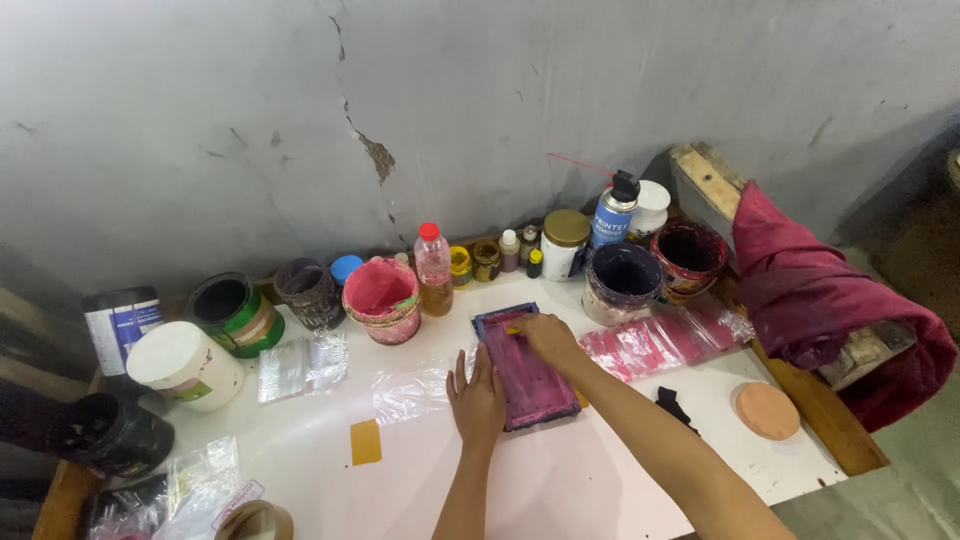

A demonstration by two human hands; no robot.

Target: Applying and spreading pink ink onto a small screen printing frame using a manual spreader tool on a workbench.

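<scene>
The left hand (478, 400) lies flat, fingers (470, 368) extended and close together, pressing the left edge of a small rectangular frame (527, 372) smeared with pink and purple ink. The right hand (547, 335) rests on the upper part of the same frame, fingers curled over something yellow; what it is cannot be made out, and whether they pinch it cannot be told. The frame lies near the middle of the counter (600, 480), angled slightly, partly on a clear plastic sheet (415, 392).

The counter is white, ink-stained, with a wooden edge. A yellow patch (365, 442) lies left of the frame, a round orange pad (767, 410) at right, a black scrap (672, 405) between. A pink-stained plastic sheet (655, 342) lies right of the frame. Behind stands a grey wall (300, 120), cracked and chipped. A dark red cloth (820, 300) drapes over a wooden block at right.

Containers: a pink tub (382, 298) coated inside with pink ink; a green can (236, 313), dark inside; a dark jar (308, 292); a purple-stained tub (622, 282); a red-rimmed tub (689, 258); a white lidded tub (185, 365); a black pot (112, 432). A red-capped bottle (433, 268) holds amber liquid. A blue spray can (612, 212) and a gold-lidded jar (564, 243) stand by the wall with several small bottles whose contents are unclear.

Bags and a tape roll (255, 522) at bottom left are cut off by the picture edge.
</scene>
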